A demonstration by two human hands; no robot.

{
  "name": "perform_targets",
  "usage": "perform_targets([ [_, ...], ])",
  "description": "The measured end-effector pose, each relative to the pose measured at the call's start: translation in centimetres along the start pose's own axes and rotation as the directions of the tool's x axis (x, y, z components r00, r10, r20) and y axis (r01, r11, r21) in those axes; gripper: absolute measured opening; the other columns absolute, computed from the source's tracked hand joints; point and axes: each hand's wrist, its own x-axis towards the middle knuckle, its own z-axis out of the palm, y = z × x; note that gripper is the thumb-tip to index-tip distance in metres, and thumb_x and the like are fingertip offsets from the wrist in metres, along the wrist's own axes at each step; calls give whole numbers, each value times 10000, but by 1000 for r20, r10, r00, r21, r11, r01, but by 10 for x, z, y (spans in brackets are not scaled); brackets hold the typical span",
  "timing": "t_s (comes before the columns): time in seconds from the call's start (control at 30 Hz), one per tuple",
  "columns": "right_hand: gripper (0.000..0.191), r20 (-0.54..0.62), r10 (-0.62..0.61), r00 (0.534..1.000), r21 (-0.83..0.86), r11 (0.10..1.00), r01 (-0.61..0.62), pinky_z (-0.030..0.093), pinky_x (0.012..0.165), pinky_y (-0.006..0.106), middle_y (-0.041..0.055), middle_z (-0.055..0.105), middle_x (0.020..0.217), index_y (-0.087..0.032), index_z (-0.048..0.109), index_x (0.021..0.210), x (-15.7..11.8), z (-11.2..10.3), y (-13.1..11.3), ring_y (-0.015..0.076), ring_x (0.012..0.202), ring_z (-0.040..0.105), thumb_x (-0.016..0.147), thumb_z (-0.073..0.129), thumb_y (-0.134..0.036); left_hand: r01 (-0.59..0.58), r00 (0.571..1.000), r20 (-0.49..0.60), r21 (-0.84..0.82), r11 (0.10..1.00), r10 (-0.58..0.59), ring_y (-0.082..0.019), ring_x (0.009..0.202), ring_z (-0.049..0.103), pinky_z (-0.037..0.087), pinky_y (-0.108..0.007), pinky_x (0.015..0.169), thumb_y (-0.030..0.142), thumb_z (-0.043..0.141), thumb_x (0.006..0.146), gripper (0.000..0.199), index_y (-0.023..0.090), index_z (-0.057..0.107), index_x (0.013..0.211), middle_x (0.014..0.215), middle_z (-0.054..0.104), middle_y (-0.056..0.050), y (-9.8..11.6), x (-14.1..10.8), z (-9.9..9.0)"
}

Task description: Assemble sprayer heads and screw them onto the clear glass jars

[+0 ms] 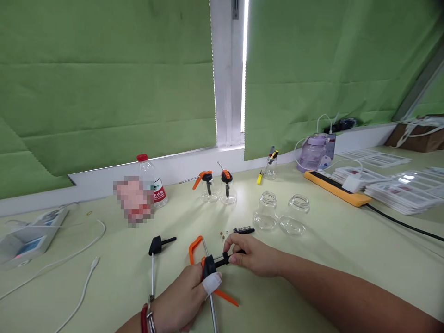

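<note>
Near the front centre, my left hand, with white tape on its thumb, grips a black and orange pump head with a metal tube. My right hand pinches the black stem that sticks out of that head to the right. Just behind my right hand lies a black piece with a spring, beside a few tiny brown bits. To the left, a black nozzle part with a metal tube lies on the table, its lower end by my left wrist.
Two open clear jars stand behind my right hand. Two jars with black and orange heads are further back, near a jar of tools. A water bottle, white cables and an orange power strip are around.
</note>
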Motion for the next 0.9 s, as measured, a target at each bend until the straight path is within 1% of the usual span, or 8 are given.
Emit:
perform_targets([
  [0.13, 172, -14, 33, 999, -1, 999, -33, 323, 556, 206, -66, 416, 642, -217, 521, 987, -2, 7, -7, 88, 557, 362, 818, 557, -213, -11, 1000, -19, 50, 999, 12, -77, 304, 333, 268, -174, 280, 584, 375, 854, 405, 215, 351, 688, 464, 285, 90, 2, -1, -1],
  [0.27, 212, -10, 50, 999, 33, 998, -49, 325, 542, 207, -52, 464, 683, -230, 511, 1018, -1, 15, -6, 93, 564, 378, 813, 559, -209, -7, 999, -31, 97, 995, 10, -81, 310, 331, 251, -176, 275, 584, 394, 839, 409, 212, 357, 673, 466, 290, 83, 4, 1, 0],
  [0.47, 106, -58, -15, 998, 60, 998, 18, 330, 586, 215, -44, 486, 703, -221, 473, 917, 1, 16, 1, 103, 608, 388, 826, 525, -205, 33, 999, -22, 33, 999, -32, -79, 291, 328, 232, -172, 260, 599, 387, 835, 414, 212, 374, 688, 458, 298, 84, 4, 1, -1],
  [0.6, 131, -81, -29, 996, 80, 996, 35, 330, 605, 221, -42, 499, 722, -217, 425, 869, 2, 16, 3, 106, 630, 389, 807, 539, -198, 20, 999, -26, 25, 999, -20, -78, 297, 322, 234, -172, 253, 562, 389, 847, 384, 212, 392, 687, 465, 317, 76, 6, 0, -1],
  [0.67, 144, -88, -33, 996, 80, 996, 41, 329, 607, 223, -43, 497, 725, -219, 422, 881, 2, 17, 3, 107, 631, 386, 803, 541, -199, 14, 1000, -24, 24, 1000, -14, -79, 298, 325, 241, -171, 253, 554, 384, 852, 378, 211, 404, 693, 468, 318, 76, 6, 0, 0],
  [0.8, 142, -67, -47, 997, 91, 994, 53, 322, 600, 221, -48, 483, 701, -218, 428, 876, 2, 17, 3, 107, 623, 379, 797, 545, -203, 30, 999, -31, 37, 999, -29, -78, 292, 328, 239, -168, 250, 593, 388, 837, 412, 210, 393, 685, 461, 311, 81, 7, 0, 0],
  [0.9, 165, -76, -51, 996, 113, 992, 59, 317, 597, 217, -54, 472, 692, -218, 411, 853, 2, 17, 3, 103, 616, 373, 785, 559, -200, 34, 999, -27, 41, 999, -33, -79, 288, 330, 244, -171, 255, 624, 383, 826, 439, 209, 392, 683, 451, 319, 81, 7, 0, 0],
])
